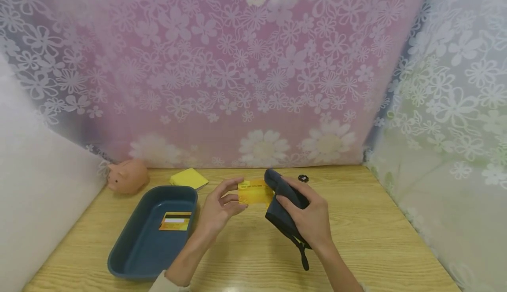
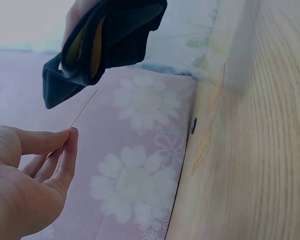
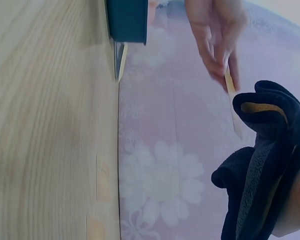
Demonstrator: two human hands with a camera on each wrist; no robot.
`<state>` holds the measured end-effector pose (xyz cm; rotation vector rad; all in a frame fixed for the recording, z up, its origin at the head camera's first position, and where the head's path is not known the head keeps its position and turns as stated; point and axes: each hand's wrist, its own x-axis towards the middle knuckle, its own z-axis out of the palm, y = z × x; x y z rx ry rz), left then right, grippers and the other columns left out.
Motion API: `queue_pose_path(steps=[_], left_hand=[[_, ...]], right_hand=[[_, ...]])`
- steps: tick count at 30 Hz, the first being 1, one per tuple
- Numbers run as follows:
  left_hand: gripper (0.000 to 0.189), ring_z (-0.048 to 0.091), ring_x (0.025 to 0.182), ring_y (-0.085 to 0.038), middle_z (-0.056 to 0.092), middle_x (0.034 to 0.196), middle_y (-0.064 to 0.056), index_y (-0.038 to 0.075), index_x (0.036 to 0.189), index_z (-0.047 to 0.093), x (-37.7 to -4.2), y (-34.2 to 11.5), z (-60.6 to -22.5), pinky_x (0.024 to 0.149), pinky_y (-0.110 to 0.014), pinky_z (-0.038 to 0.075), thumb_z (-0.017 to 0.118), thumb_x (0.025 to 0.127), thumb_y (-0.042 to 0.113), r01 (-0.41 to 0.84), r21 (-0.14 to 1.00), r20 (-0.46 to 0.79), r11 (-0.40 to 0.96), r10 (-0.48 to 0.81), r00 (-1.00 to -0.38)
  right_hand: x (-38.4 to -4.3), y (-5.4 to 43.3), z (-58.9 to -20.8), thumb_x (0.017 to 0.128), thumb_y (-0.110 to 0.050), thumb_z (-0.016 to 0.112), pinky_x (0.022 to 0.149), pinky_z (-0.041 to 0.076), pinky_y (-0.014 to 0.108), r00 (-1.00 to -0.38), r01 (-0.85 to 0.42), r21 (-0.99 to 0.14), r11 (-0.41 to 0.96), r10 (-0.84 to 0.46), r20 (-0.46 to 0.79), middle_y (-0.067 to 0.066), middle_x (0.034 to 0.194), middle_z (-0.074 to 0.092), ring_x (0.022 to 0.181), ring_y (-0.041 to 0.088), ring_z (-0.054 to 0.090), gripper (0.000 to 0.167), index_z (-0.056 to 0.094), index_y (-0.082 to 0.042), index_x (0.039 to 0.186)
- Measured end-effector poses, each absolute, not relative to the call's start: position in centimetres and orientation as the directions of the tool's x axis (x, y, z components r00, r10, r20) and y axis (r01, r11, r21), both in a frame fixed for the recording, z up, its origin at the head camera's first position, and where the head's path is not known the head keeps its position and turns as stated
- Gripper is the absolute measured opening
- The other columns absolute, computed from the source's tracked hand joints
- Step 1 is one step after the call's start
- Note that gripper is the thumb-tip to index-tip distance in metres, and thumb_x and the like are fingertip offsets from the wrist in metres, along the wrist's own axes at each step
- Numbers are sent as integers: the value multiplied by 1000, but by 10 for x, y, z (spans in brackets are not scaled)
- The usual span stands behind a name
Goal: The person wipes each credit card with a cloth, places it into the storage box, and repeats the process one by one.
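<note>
Gold card (image 1: 252, 194): held up over the worktop (image 1: 245, 257), midway between the two hands, with a line of dark print near its upper edge.
Left hand (image 1: 217, 207): thumb and fingers pinch the gold card by its outer end.
Right hand (image 1: 315, 220): thumb and fingers grip a dark blue cloth pouch, raised off the worktop.
Pouch (image 1: 281, 222): bunched and tilted, yellowish lining showing in its folds; a dark strap (image 1: 304, 259) hangs from the lower end.
Card and pouch: overlapping in the head view; in the left wrist view the card's free end sits just outside the cloth.
Blue tray (image 1: 136, 243): on the worktop, left of the left hand.
Second card (image 1: 176, 221): in the tray by its right wall, black stripe and white strip facing up.
Piggy bank (image 1: 128, 177): beyond the tray, at the far left.
Yellow notebook (image 1: 188, 178): near the tray's far right corner.
Black chip (image 1: 303, 178): near the back edge, beyond the right hand.
Backdrop (image 1: 237, 85): pink floral cloth.
</note>
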<state>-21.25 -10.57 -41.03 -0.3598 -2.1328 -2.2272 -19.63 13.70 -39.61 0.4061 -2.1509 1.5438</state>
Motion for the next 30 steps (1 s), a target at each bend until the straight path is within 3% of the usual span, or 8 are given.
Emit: queue_pose_path(steps=[9,19,25,30], left_hand=[[61,64,113,-37,57,141,-8,23,143,63,-211,-103,-413,88,-36,62,78,90,-4,180,981,189,-70,156,-970],[56,72,104,-23,58,138,-12,18,143,62,-210,-98,-415,90,-35,62,73,93,-5,189,977,205,-100,188,-960],[56,71,109,-23,56,144,-13,14,144,61,-208,-95,-415,89,-32,61,72,93,-6,196,976,211,-93,195,-958],[56,70,107,-23,57,139,-14,9,145,59,-207,-96,-412,90,-32,61,73,93,-5,199,975,214,-93,188,-958]], right_hand=[[-187,115,-402,89,-16,85,87,62,32,-837,-539,-790,294,-83,540,-5,135,67,120,20,67,47,72,-30,132],[-182,99,-409,88,-13,85,92,61,37,-795,-605,-738,299,-166,584,-6,133,69,119,21,68,48,72,-25,132],[-179,96,-410,87,-12,86,93,61,38,-816,-574,-743,345,-166,554,-9,133,68,120,19,67,50,72,-29,132],[-180,96,-411,87,-13,86,90,61,37,-827,-556,-753,353,-137,546,-9,132,69,118,20,68,49,72,-28,132]])
